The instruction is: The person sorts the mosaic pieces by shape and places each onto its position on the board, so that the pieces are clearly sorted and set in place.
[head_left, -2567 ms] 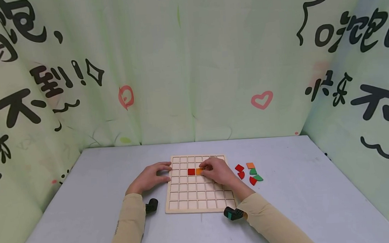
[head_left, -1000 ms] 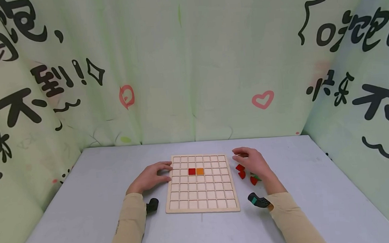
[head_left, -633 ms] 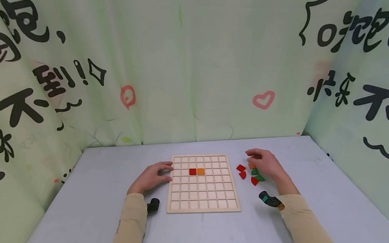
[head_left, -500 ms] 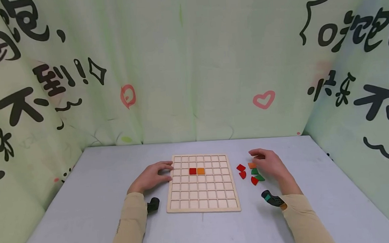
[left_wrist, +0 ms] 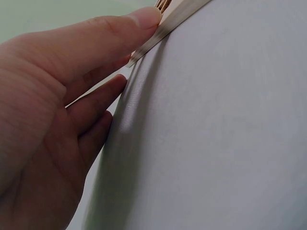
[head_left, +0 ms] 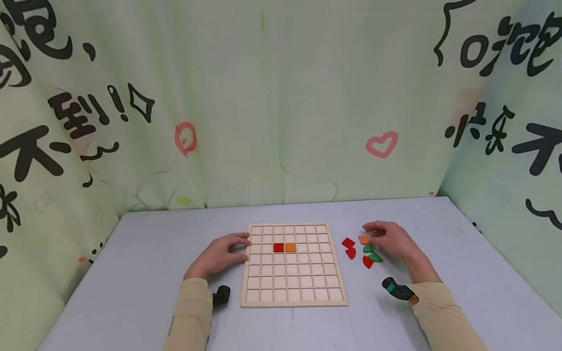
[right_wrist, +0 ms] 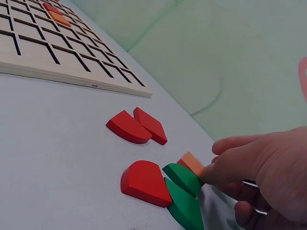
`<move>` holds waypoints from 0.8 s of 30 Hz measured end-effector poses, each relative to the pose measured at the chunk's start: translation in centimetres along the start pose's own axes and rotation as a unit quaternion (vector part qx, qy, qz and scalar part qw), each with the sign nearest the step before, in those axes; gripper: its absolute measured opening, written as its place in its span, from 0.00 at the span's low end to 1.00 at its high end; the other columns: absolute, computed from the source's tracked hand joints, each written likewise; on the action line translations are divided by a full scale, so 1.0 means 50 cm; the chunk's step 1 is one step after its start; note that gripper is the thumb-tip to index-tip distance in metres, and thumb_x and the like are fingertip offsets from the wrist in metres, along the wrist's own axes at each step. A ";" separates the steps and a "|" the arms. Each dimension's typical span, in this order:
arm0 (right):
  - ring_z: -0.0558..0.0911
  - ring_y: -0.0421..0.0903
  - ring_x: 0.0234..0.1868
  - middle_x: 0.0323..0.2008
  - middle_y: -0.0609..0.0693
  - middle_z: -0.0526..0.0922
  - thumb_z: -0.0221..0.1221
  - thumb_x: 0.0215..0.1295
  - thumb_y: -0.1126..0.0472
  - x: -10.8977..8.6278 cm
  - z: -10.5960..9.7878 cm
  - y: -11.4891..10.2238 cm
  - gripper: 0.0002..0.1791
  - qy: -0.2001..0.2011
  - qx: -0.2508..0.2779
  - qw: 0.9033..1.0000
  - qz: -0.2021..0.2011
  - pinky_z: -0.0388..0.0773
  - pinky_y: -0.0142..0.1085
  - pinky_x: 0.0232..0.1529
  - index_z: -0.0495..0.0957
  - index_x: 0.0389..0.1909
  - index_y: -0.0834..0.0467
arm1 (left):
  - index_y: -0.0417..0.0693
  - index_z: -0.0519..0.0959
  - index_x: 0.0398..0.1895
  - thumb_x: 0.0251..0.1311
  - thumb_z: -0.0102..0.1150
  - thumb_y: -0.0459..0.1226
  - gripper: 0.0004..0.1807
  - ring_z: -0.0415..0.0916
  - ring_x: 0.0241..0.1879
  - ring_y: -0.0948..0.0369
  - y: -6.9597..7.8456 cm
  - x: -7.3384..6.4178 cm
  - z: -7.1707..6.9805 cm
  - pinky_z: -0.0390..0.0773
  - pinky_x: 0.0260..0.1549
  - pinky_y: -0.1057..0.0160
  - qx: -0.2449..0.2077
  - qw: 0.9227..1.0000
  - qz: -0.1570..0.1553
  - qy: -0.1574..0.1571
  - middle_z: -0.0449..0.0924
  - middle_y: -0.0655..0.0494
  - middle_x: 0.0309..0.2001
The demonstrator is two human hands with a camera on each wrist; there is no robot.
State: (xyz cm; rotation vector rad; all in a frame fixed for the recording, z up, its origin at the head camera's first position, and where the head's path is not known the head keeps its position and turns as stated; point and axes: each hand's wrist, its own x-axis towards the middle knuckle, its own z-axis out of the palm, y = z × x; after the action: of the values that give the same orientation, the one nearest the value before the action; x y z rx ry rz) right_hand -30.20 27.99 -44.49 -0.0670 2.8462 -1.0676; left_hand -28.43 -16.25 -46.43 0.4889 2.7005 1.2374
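My left hand (head_left: 219,256) rests at the left edge of a wooden grid board (head_left: 294,282), thumb and fingertips touching its rim. In the left wrist view the thumb lies along the board's edge (left_wrist: 168,26). A red square tile (head_left: 278,247) and an orange square tile (head_left: 290,247) sit side by side in two cells of the board. My right hand (head_left: 392,238) hovers over the loose pieces, thumb and index finger apart. Its thumb tip is right at an orange tile (right_wrist: 191,163), beside a green piece (right_wrist: 182,178).
Right of the board lie a second green piece (right_wrist: 184,207) and several red pieces, one with a rounded end (right_wrist: 145,183), one a flat square (right_wrist: 150,125). All stand on a white table (head_left: 149,312) backed by a printed curtain (head_left: 314,87).
My right hand has left the orange tile on the board and moved right to the loose pieces, lowering slightly beside the loose orange tile. My left hand has stayed at the board's edge.
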 end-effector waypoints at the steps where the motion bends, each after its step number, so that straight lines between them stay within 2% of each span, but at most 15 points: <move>1: 0.74 0.60 0.55 0.57 0.65 0.75 0.59 0.67 0.65 0.001 0.002 0.000 0.21 -0.001 -0.002 1.000 -0.003 0.77 0.52 0.56 0.74 0.61 0.64 | 0.46 0.81 0.55 0.57 0.69 0.39 0.21 0.59 0.71 0.50 0.001 -0.001 0.000 0.61 0.69 0.49 -0.001 1.000 -0.001 0.000 0.69 0.54 0.67; 7: 0.75 0.59 0.52 0.54 0.64 0.77 0.60 0.67 0.65 0.007 0.008 0.005 0.21 -0.002 -0.005 1.000 -0.012 0.78 0.50 0.53 0.75 0.60 0.63 | 0.45 0.81 0.55 0.57 0.69 0.38 0.21 0.59 0.70 0.50 0.004 -0.003 0.000 0.61 0.69 0.49 -0.003 1.000 -0.003 0.003 0.70 0.54 0.67; 15: 0.73 0.60 0.53 0.56 0.65 0.76 0.56 0.67 0.68 0.004 0.004 0.013 0.20 0.007 -0.014 1.000 -0.008 0.77 0.52 0.55 0.75 0.60 0.64 | 0.45 0.81 0.55 0.57 0.69 0.38 0.21 0.59 0.70 0.50 0.007 -0.001 -0.001 0.61 0.69 0.49 -0.001 1.000 0.000 0.000 0.69 0.53 0.68; 24: 0.74 0.56 0.49 0.51 0.62 0.78 0.60 0.66 0.64 0.010 0.015 0.013 0.18 0.008 -0.032 0.999 -0.029 0.79 0.48 0.50 0.78 0.56 0.63 | 0.45 0.81 0.55 0.57 0.69 0.38 0.21 0.59 0.71 0.50 0.007 -0.001 0.000 0.60 0.69 0.49 0.005 1.000 -0.007 -0.001 0.69 0.54 0.68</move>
State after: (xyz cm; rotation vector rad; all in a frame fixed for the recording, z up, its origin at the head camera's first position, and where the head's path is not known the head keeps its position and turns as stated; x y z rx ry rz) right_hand -30.62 27.98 -45.52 -0.1465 2.9095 -0.9929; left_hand -28.27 -16.04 -46.16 0.4713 2.7052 1.2185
